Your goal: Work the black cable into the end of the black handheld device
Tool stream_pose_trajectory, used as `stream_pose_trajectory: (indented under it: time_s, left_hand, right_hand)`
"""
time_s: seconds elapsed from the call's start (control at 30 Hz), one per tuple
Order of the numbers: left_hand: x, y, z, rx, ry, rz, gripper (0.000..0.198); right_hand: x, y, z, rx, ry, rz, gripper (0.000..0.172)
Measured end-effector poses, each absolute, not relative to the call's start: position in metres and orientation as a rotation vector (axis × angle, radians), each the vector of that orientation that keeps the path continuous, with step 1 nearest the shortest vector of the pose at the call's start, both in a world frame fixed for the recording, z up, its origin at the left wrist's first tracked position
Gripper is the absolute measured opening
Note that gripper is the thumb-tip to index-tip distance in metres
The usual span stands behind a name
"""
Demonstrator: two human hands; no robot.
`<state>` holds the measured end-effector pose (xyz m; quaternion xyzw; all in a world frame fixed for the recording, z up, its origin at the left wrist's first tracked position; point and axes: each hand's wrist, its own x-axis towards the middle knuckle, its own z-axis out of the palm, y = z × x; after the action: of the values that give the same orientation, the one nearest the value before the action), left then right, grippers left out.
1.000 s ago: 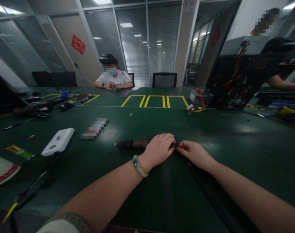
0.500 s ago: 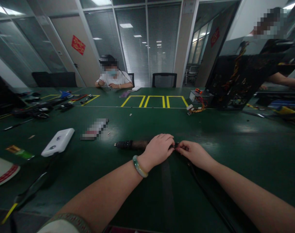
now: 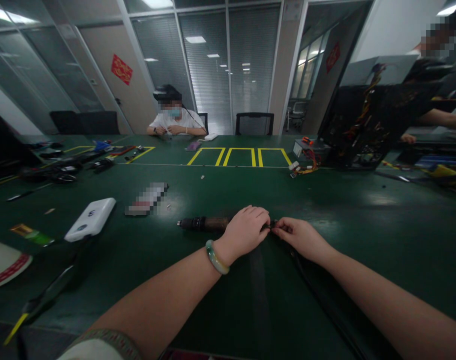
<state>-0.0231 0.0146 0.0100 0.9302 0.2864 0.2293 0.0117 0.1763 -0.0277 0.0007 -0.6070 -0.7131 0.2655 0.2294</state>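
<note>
A dark cylindrical tool (image 3: 208, 224) lies across the green table (image 3: 228, 310), its narrow tip pointing left. My left hand (image 3: 247, 229), with a jade bracelet (image 3: 216, 257) at the wrist, is wrapped over the tool's right part. Close beside it, at the tool's right end, my right hand (image 3: 297, 235) pinches the end of a black cable (image 3: 318, 292). The cable runs from there down toward the lower right, under my right forearm. The exact joint between cable and tool is small and partly covered by my fingers.
Left of the tool are a white device (image 3: 90, 219) with a strap, a phone-like object (image 3: 147, 199) and a green item (image 3: 32, 235). A power supply (image 3: 311, 150) and an open computer case (image 3: 363, 125) stand at the back right. One person sits opposite; another is at the right.
My hands and the tool hold almost the same pose. The person at the right has shifted further right, and the seated person's hands have moved slightly.
</note>
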Motion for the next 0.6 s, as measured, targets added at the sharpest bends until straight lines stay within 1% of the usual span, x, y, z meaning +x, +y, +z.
stream_pose_trajectory:
  time_s: [0.17, 0.33, 0.6]
  left_hand:
    - [-0.0237, 0.0130, 0.0119, 2.916, 0.857, 0.697, 0.008]
    - [-0.0229, 0.0109, 0.0143, 2.873, 0.944, 0.715, 0.016]
    - [-0.0228, 0.0144, 0.0116, 2.910, 0.882, 0.695, 0.008]
  right_hand:
    - [0.1757, -0.0286, 0.0026, -1.680, -1.964, 0.730, 0.022]
    - [0.1733, -0.0285, 0.0054, -1.694, -1.934, 0.761, 0.022]
    - [0.1749, -0.0280, 0.0019, -1.663, -1.955, 0.748, 0.023]
